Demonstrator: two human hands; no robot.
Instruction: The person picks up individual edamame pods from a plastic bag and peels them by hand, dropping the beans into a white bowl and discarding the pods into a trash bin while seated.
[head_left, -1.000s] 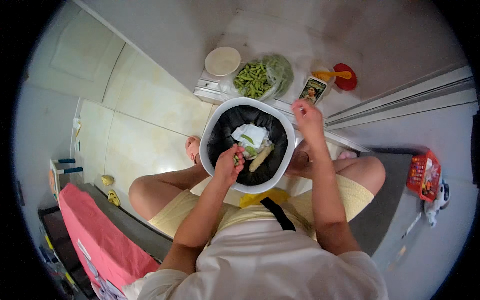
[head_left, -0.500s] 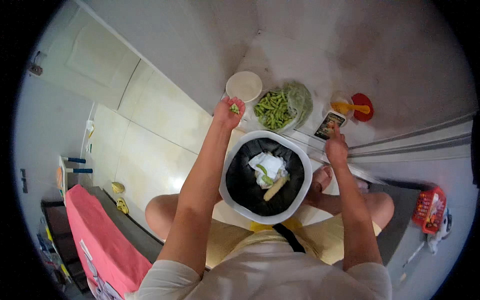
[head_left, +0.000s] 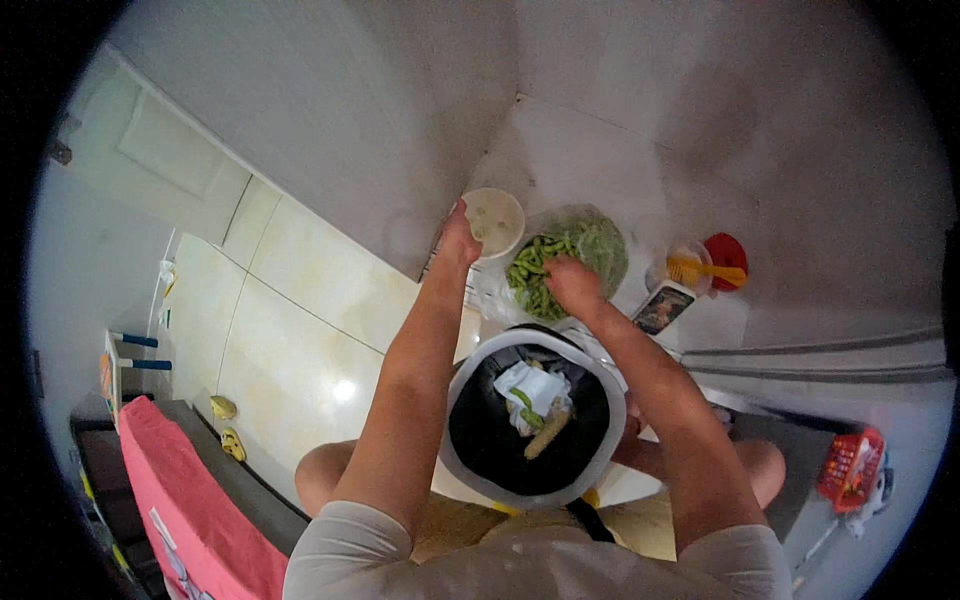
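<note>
My left hand (head_left: 460,238) is tipped on its edge against the left rim of a round cream bowl (head_left: 512,232). Its fingers look stretched out, partly hidden, and no beans show in the palm. A few small pale spots are visible inside the bowl. Over a clear plastic bag (head_left: 605,250) of green edamame pods (head_left: 535,290), my right hand (head_left: 575,285) reaches down with curled fingers closing on a pod. Between my legs stands a bin (head_left: 465,365) with a black liner, holding white tissue (head_left: 540,385), green pods and a pale corn cob (head_left: 547,437).
Right of the bag lie a phone (head_left: 663,308), a clear container (head_left: 688,262) with a yellow-orange fork-like utensil (head_left: 715,271), and a red lid (head_left: 722,250). Walls meet beyond the bowl. A red basket (head_left: 850,470) is far right; pink cloth (head_left: 190,500) and yellow slippers (head_left: 232,443) are left.
My left hand has turned from palm-up with shelled beans to lying against the bowl. My right hand has moved left from the phone to the pods. The view has shifted.
</note>
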